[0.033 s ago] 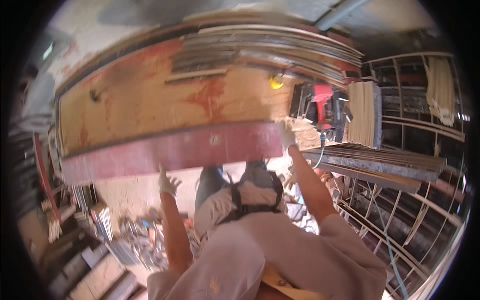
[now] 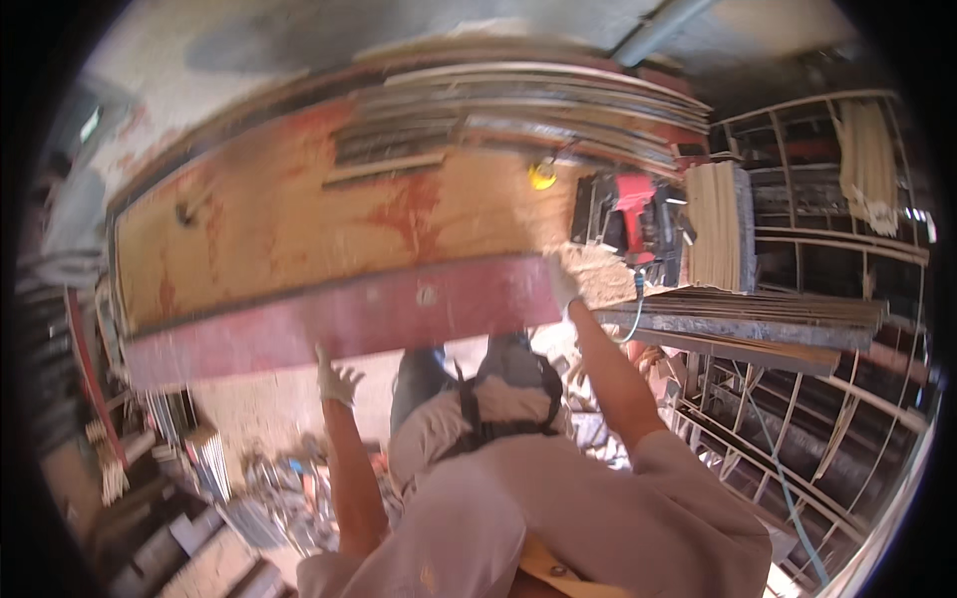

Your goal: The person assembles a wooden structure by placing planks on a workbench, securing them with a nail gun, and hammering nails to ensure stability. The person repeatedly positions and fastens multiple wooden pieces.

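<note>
A long red board (image 2: pixel 384 307) lies along the near side of the wooden desk (image 2: pixel 264 244). The gloved left hand (image 2: pixel 336 383) — fingers spread — meets its near edge; the gloved right hand (image 2: pixel 563 285) is at its right end, whether gripping cannot be told. Farther right lies a red-and-black tool (image 2: pixel 634 214).

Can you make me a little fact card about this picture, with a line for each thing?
Board: long, reddish, along the near edge of the bench
Left hand: gloved, at the board's near edge; grip unclear
Right hand: gloved, at the board's right end; grip unclear
Tool: red and black, on the bench's right part
Yellow thing: small, left of the tool; too blurry to name
</note>
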The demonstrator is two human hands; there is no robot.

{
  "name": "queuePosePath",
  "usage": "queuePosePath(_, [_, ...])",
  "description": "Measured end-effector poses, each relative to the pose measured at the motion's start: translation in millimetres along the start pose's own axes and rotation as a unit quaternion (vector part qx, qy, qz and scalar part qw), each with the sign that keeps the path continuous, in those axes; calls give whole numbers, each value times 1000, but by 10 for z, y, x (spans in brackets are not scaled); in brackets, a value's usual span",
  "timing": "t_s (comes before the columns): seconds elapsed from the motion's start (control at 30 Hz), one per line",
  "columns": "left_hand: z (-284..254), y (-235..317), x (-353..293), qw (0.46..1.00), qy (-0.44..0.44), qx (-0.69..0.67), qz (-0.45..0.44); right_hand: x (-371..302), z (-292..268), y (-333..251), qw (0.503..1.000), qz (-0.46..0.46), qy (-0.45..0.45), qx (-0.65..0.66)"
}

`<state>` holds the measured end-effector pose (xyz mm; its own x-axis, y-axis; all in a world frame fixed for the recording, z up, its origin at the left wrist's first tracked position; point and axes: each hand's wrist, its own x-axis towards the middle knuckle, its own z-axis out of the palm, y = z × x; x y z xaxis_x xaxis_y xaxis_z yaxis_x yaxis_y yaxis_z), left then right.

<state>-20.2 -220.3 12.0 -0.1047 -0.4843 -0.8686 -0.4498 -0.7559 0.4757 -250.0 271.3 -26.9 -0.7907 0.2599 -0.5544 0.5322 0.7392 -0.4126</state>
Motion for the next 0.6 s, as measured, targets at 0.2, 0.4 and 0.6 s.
queuePosePath(0.2, [-98,-37,796,987,-101,-122,7,-123,294,-72,999,-16,3,39])
queuePosePath(0.4, [19,71,585,1000,-19,-18,-15,-282,3,-193,985,97,-127,60])
queuePosePath(0.6, [-311,396,875,910,110,302,264,434,-1122,-1157,976,-199,85,-27])
